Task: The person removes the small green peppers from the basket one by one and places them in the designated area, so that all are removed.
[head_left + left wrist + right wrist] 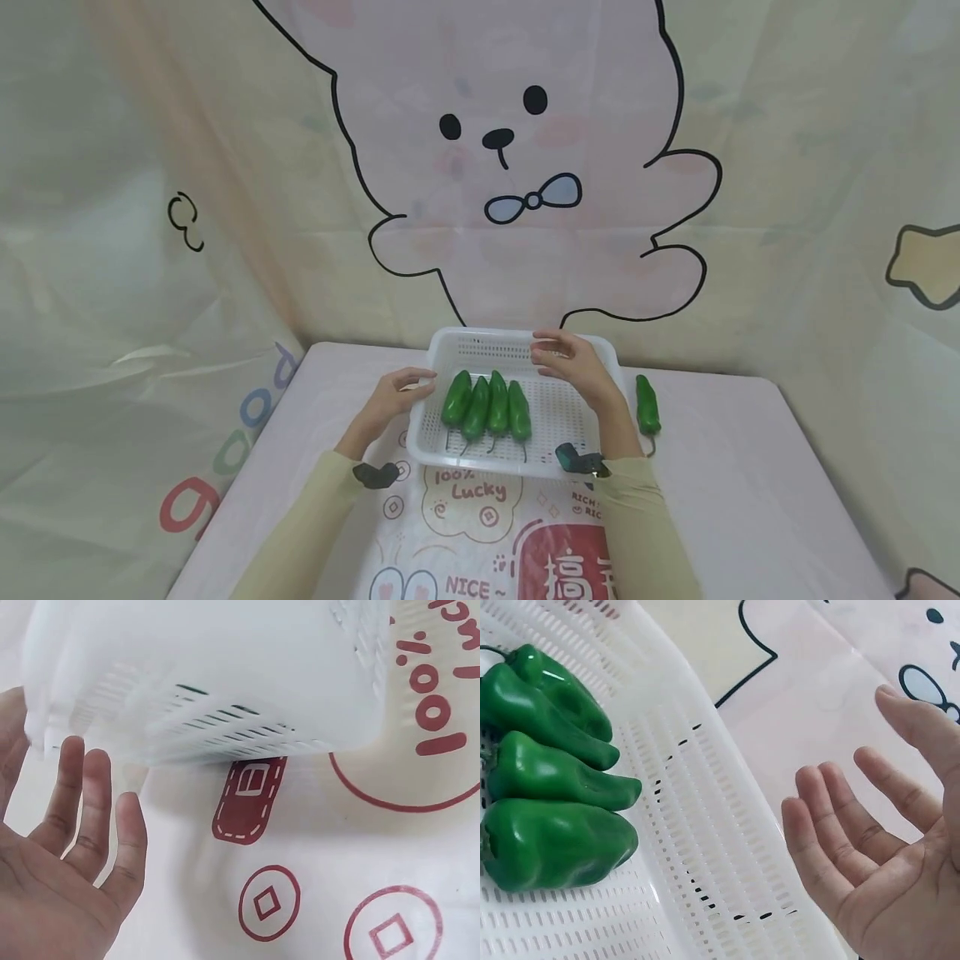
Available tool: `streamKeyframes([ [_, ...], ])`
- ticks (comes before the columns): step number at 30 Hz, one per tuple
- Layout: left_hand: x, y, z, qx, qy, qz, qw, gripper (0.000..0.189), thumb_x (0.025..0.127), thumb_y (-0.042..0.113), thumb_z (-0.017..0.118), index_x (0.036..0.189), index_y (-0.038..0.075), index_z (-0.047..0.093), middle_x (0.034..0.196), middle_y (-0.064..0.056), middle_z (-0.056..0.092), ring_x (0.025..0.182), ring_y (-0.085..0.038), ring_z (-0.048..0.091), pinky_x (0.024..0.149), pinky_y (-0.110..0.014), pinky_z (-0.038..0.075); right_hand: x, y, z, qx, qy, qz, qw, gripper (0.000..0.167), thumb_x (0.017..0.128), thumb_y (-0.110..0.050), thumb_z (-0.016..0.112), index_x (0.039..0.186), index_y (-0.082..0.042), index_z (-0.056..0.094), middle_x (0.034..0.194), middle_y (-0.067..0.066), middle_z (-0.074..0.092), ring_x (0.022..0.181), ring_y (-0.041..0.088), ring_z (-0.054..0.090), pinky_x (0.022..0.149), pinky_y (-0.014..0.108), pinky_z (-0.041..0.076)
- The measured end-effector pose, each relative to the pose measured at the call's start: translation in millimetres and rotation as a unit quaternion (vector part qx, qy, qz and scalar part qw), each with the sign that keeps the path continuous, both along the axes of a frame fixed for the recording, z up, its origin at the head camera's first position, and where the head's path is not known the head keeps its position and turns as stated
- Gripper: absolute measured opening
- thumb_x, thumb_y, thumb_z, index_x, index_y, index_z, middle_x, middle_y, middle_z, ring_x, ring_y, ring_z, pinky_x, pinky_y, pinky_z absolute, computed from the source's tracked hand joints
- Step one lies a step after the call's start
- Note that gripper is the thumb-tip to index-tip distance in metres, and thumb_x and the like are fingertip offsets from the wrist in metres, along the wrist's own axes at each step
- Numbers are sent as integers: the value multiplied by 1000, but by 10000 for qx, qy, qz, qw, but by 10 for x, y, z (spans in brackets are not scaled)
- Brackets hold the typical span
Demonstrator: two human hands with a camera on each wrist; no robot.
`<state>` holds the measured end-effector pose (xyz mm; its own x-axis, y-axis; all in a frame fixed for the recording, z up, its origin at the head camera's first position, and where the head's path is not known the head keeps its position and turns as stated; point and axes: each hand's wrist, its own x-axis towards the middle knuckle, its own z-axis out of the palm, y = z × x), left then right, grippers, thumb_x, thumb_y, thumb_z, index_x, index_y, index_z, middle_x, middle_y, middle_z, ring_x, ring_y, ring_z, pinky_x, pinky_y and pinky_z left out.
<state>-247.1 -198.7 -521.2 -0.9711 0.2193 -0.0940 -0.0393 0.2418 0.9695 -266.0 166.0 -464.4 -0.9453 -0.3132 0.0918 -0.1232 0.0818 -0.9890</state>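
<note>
A white plastic basket (pixel 551 417) with slotted walls holds several green peppers (pixel 476 408) lying side by side in its left half. At the basket's left rim is my left hand (pixel 390 398). In the left wrist view its extended fingers (pixel 94 806) lie close against the outer wall; whether they bear any weight is unclear. My right hand (pixel 577 367) hovers over the basket's far right part. Its fingers are spread and loosely bent, with nothing between them, as the right wrist view shows. One more green pepper (pixel 647 406) lies on the table outside the basket, to the right.
The white table (pixel 720 467) carries a printed cover (pixel 480 533) in front of the basket. Behind stands a wall sheet (pixel 510 275) with a cartoon bear, close to the table's back edge. Another sheet (pixel 112 333) hangs along the left.
</note>
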Motion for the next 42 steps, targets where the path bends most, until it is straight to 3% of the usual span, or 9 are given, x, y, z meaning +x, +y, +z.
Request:
streamKeyframes([
  [8,-16,-57,-76,123,-223,60,9997,44,96,27,74,135,10,64,148,-20,49,126,-42,55,91,-47,58,-29,-37,-12,547,-89,-298,9980,54,97,-18,73,142,3,52,130,25,60,115,38,62,94,45,56],
  [17,35,11,-4,-76,-307,75,9995,45,98,28,71,138,11,62,150,-25,45,128,-45,52,96,-55,53,-94,-28,-260,1425,-261,142,9894,60,91,-24,79,142,-1,55,138,25,56,125,39,54,95,54,54],
  [31,60,-2,12,16,-343,68,9994,43,99,25,69,138,9,61,145,-25,50,125,-44,56,95,-53,55,-177,-146,-477,1737,-164,712,9821,65,88,-18,82,144,-1,53,143,27,52,129,44,50,99,59,49],
  [37,71,-4,17,-128,-358,54,9993,41,100,26,68,139,12,61,141,-23,54,124,-42,56,97,-56,52,-199,-176,-614,1957,-446,510,9783,71,84,-25,86,145,-8,55,141,25,54,125,43,54,99,56,50],
  [42,65,2,-4,-71,-343,55,9994,42,100,26,69,138,10,61,141,-23,54,124,-43,56,97,-56,53,-214,-184,-687,2069,-354,466,9766,72,82,-23,88,144,-6,55,139,26,55,125,43,55,101,57,49],
])
